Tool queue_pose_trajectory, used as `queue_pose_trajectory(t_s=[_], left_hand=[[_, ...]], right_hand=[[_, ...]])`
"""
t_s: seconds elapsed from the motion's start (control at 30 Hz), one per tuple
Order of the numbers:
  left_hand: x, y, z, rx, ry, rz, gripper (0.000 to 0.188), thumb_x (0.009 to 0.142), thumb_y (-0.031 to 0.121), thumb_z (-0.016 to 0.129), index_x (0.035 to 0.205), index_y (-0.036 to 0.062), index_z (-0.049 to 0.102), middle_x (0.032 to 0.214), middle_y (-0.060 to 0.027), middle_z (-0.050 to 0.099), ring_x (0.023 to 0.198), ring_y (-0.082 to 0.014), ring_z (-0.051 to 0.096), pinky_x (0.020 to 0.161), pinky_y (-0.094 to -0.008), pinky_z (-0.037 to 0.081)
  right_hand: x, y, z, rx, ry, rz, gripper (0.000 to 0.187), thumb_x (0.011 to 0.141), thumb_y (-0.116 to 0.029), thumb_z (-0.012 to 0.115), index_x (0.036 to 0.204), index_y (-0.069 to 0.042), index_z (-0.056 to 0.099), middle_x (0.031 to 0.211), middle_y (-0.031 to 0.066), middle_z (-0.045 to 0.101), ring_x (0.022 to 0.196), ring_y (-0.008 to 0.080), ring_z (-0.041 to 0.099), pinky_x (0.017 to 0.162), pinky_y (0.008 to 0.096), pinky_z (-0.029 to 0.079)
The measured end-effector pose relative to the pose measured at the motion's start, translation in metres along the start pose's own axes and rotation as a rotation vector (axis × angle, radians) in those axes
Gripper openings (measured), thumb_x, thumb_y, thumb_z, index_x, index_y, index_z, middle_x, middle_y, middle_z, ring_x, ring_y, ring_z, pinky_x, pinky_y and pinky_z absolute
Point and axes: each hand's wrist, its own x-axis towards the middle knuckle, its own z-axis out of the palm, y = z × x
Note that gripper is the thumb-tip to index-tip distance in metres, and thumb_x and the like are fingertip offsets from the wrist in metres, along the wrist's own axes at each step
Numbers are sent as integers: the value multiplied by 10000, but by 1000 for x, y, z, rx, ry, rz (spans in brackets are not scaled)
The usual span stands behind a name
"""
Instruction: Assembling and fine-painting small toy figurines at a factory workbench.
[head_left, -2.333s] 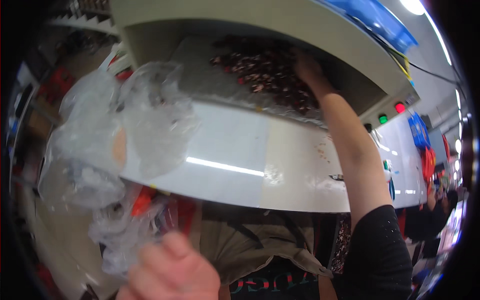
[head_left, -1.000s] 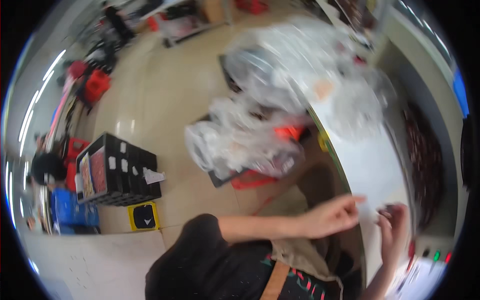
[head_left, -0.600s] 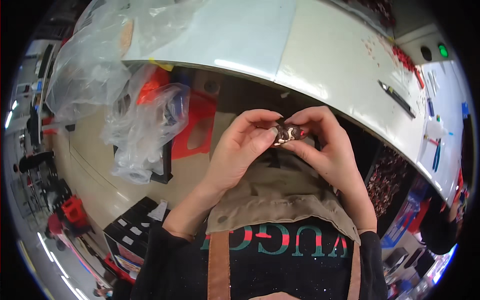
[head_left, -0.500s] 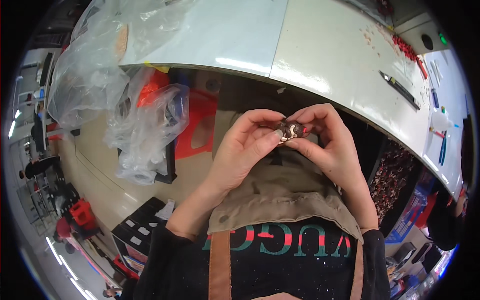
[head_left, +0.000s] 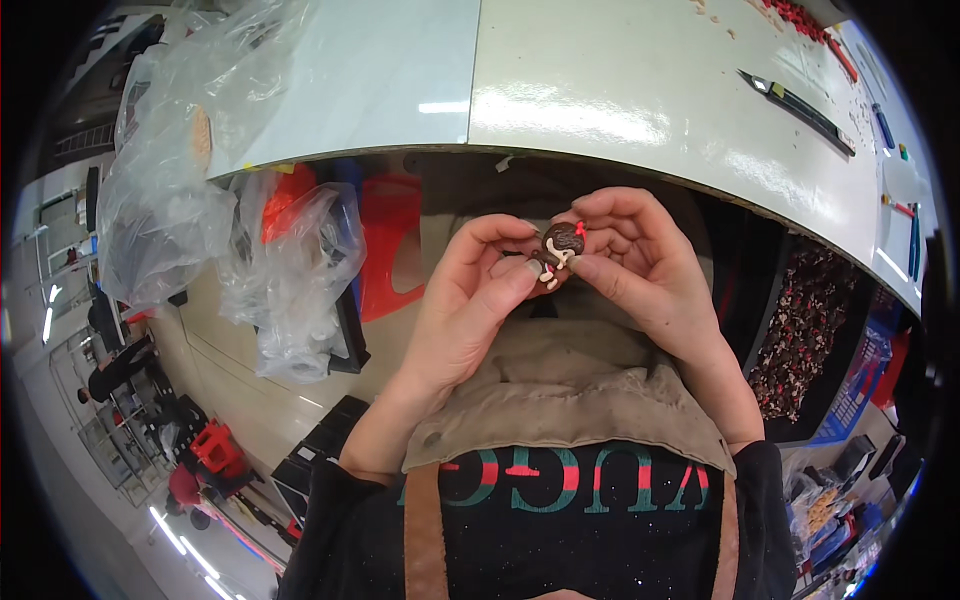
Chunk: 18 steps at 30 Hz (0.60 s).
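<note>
Between my two hands, above my lap, is a small brown-haired figurine [head_left: 562, 240] with cream parts and a red bow-like piece on its head. My left hand [head_left: 480, 290] pinches its lower body between thumb and fingers. My right hand [head_left: 640, 265] has its thumb against the cream part beside the head, its fingers curled behind. The fingertips hide part of the figurine. A brown apron [head_left: 590, 370] lies beneath my hands.
A white table [head_left: 590, 70] curves ahead, with a utility knife [head_left: 800, 112] and red pieces [head_left: 800, 20] at right. Clear plastic bags [head_left: 300, 260] hang at left near a red stool [head_left: 388, 245]. A bin of small mixed pieces [head_left: 805, 330] stands at right.
The figurine has been turned, so its rounded head and red piece now stand upright in sight. My right fingers have loosened and spread a little. The view has shifted slightly.
</note>
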Motion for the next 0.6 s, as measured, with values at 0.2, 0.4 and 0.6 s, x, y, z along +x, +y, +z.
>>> queue_pose_trajectory(t_s=[0.2,0.4,0.6], left_hand=[[-2,5,6,18,6,-19,475,867,47,543,1291,28,331,1171,-132,474,1028,-199,554,903,-318,451],[-3,3,7,-5,-70,-30,577,864,26,529,1372,68,257,1201,-138,463,1083,-229,541,935,-333,430],[-4,4,8,-65,-102,-98,648,854,69,529,1416,131,211,1245,-129,462,1127,-229,512,986,-395,399]], right_hand=[[0,-1,7,81,47,-30,308,850,33,575,1137,3,469,1064,84,582,886,88,574,774,217,474],[-5,4,1,-20,17,-52,242,865,28,553,1096,-1,486,1085,119,561,978,141,563,823,250,488],[-10,2,-5,-647,-7,-479,355,653,-55,773,948,-51,575,1004,100,563,917,243,555,775,331,455]])
